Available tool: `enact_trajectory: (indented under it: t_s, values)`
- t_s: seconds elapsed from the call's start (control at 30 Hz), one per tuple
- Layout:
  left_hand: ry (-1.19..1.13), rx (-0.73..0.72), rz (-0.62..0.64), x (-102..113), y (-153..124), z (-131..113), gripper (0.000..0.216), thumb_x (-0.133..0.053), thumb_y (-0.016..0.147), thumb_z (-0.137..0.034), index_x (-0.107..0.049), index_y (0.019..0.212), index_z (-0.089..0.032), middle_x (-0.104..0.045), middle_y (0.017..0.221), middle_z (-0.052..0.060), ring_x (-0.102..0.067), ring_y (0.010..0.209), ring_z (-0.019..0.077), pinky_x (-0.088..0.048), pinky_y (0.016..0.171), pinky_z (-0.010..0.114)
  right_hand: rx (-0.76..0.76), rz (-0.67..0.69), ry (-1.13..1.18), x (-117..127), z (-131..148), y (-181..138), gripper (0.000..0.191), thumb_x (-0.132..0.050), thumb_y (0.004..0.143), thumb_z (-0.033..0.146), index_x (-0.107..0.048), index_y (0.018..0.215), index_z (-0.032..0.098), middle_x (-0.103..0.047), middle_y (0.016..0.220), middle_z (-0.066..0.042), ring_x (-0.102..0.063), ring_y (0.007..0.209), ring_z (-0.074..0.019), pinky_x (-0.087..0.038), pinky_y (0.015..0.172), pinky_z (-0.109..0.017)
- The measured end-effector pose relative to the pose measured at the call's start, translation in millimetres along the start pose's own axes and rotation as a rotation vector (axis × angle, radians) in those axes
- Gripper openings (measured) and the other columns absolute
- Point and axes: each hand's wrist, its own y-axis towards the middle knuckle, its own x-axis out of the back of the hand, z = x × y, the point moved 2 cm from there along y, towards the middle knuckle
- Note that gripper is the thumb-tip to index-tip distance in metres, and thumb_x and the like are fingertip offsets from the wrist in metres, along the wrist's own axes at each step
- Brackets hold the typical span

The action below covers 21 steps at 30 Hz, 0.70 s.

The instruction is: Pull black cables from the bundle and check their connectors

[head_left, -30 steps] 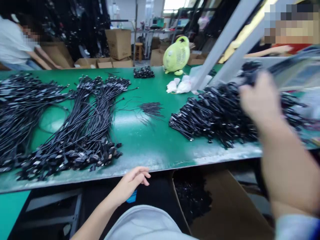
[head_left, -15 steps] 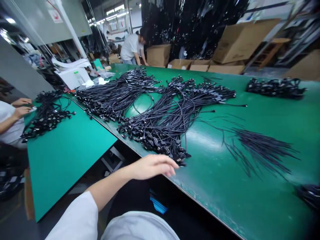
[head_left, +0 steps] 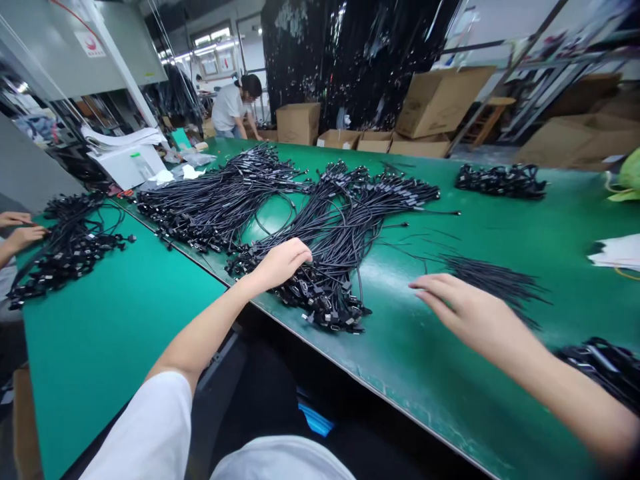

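Observation:
My left hand [head_left: 281, 262] rests with curled fingers on the connector end of a large bundle of black cables [head_left: 345, 227] spread on the green table [head_left: 450, 373]. Whether its fingers grip any cable is hidden under the hand. My right hand [head_left: 465, 310] hovers flat and open above the table, fingers stretched to the left, just in front of a small fan of thin black ties [head_left: 495, 283]. A second bundle of black cables [head_left: 220, 197] lies to the left of the first one.
Another pile of cables [head_left: 500, 180] lies far right, more at the lower right edge [head_left: 600, 363]. A lower green bench [head_left: 115, 320] at left holds cables [head_left: 70, 243] handled by a co-worker's hands [head_left: 20, 230]. Cardboard boxes [head_left: 440, 100] and a person [head_left: 233, 110] stand behind.
My left hand moved up from the table edge onto the cable bundle's connector ends. My right hand came into view over the table. The view shifted slightly right.

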Motion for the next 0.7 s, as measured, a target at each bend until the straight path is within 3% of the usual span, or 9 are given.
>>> enact_trajectory:
  t_s: [0.13, 0.27, 0.33, 0.43, 0.5, 0.57, 0.63, 0.7]
  values:
    - [-0.087, -0.141, -0.104, 20, -32, -33, 0.031, -0.039, 0.101, -0.031, -0.066, 0.094, -0.016, -0.065, 0.089, 0.004, -0.062, 0.083, 0.0141, -0.048, 0.079, 0.026, 0.046, -0.065, 0.084, -12, 35, 59, 0.042, -0.038, 0.098, 0.037, -0.053, 0.132, 0.019, -0.058, 0.129, -0.011, -0.065, 0.100, -0.0221, -0.055, 0.082, -0.036]
    - [-0.036, -0.220, -0.113, 39, -57, -51, 0.028, -0.041, 0.101, -0.029, -0.066, 0.103, -0.015, -0.066, 0.085, 0.004, -0.062, 0.078, 0.0121, -0.047, 0.072, 0.022, 0.089, -0.025, -0.038, -37, 40, 125, 0.047, -0.043, 0.095, 0.026, -0.045, 0.140, 0.014, -0.051, 0.138, -0.015, -0.056, 0.117, -0.0250, -0.051, 0.090, -0.036]
    - [0.040, -0.233, -0.062, 39, -61, -47, 0.029, -0.041, 0.101, -0.029, -0.064, 0.111, -0.016, -0.065, 0.085, 0.003, -0.062, 0.077, 0.0119, -0.047, 0.070, 0.022, 0.084, 0.066, -0.188, -55, 35, 154, 0.045, -0.041, 0.093, 0.019, -0.050, 0.136, 0.014, -0.058, 0.129, -0.015, -0.059, 0.109, -0.0252, -0.049, 0.084, -0.035]
    - [0.223, -0.210, -0.001, 21, -52, -25, 0.031, -0.039, 0.101, -0.027, -0.065, 0.114, -0.016, -0.066, 0.087, 0.005, -0.062, 0.081, 0.0156, -0.048, 0.071, 0.026, 0.083, 0.174, -0.323, -65, 25, 181, 0.034, -0.042, 0.091, 0.016, -0.065, 0.115, 0.014, -0.068, 0.101, -0.013, -0.061, 0.088, -0.0228, -0.042, 0.073, -0.031]
    - [0.318, -0.150, 0.035, 3, -39, -6, 0.030, -0.040, 0.100, -0.026, -0.068, 0.106, -0.016, -0.067, 0.090, 0.007, -0.062, 0.086, 0.0188, -0.050, 0.073, 0.029, 0.076, 0.134, -0.330, -51, 22, 192, 0.030, -0.042, 0.093, 0.018, -0.069, 0.103, 0.014, -0.069, 0.095, -0.013, -0.060, 0.085, -0.0217, -0.039, 0.071, -0.030]
    - [0.333, -0.128, 0.028, -9, -26, 8, 0.026, -0.045, 0.098, -0.027, -0.068, 0.102, -0.017, -0.067, 0.099, 0.008, -0.061, 0.093, 0.0211, -0.051, 0.080, 0.033, 0.045, -0.062, -0.301, -17, 23, 197, 0.032, -0.040, 0.096, 0.021, -0.070, 0.104, 0.013, -0.068, 0.101, -0.014, -0.059, 0.090, -0.0207, -0.039, 0.072, -0.030]
    - [0.275, -0.117, -0.128, -8, -16, 15, 0.028, -0.049, 0.097, -0.033, -0.064, 0.113, -0.017, -0.065, 0.115, 0.011, -0.059, 0.106, 0.0232, -0.049, 0.093, 0.038, 0.008, -0.350, -0.239, 28, 31, 196, 0.035, -0.039, 0.100, 0.026, -0.070, 0.107, 0.012, -0.068, 0.105, -0.015, -0.059, 0.093, -0.0192, -0.040, 0.074, -0.030]
    - [0.213, -0.054, -0.387, 3, -9, 18, 0.044, -0.049, 0.096, -0.042, -0.052, 0.131, -0.015, -0.056, 0.133, 0.016, -0.050, 0.124, 0.0262, -0.041, 0.106, 0.043, 0.010, -0.550, -0.205, 69, 47, 189, 0.039, -0.039, 0.102, 0.032, -0.070, 0.110, 0.011, -0.068, 0.106, -0.015, -0.061, 0.096, -0.0180, -0.042, 0.076, -0.031]
